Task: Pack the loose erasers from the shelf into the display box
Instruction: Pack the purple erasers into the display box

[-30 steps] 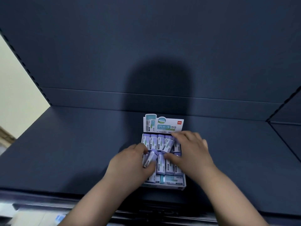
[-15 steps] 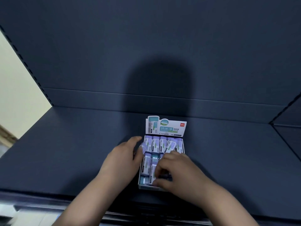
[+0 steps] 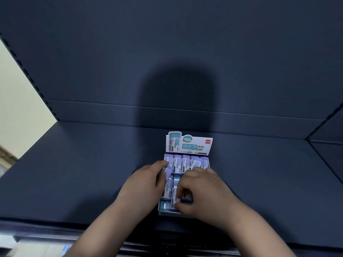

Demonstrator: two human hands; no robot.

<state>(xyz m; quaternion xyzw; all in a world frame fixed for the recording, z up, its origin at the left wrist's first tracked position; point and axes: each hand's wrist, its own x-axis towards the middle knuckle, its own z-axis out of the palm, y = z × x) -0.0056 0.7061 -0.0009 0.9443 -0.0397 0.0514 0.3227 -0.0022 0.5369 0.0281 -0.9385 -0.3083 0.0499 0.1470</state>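
A white display box with an upright printed header card stands on the dark shelf, filled with rows of purple-and-white wrapped erasers. My left hand lies against the box's left side, and its index finger and thumb pinch a tilted eraser at the left edge. My right hand is curled over the front rows. Its fingertips and thumb grip an upright eraser there. The right half of the front rows is hidden under it.
The box sits near the front edge of a dark blue shelf, whose back panel rises behind. A side partition closes the right. A pale wall shows at the left.
My right hand moved from the back row down to the front rows and curled onto an eraser. My left hand shifted to the box's left edge with its eraser.
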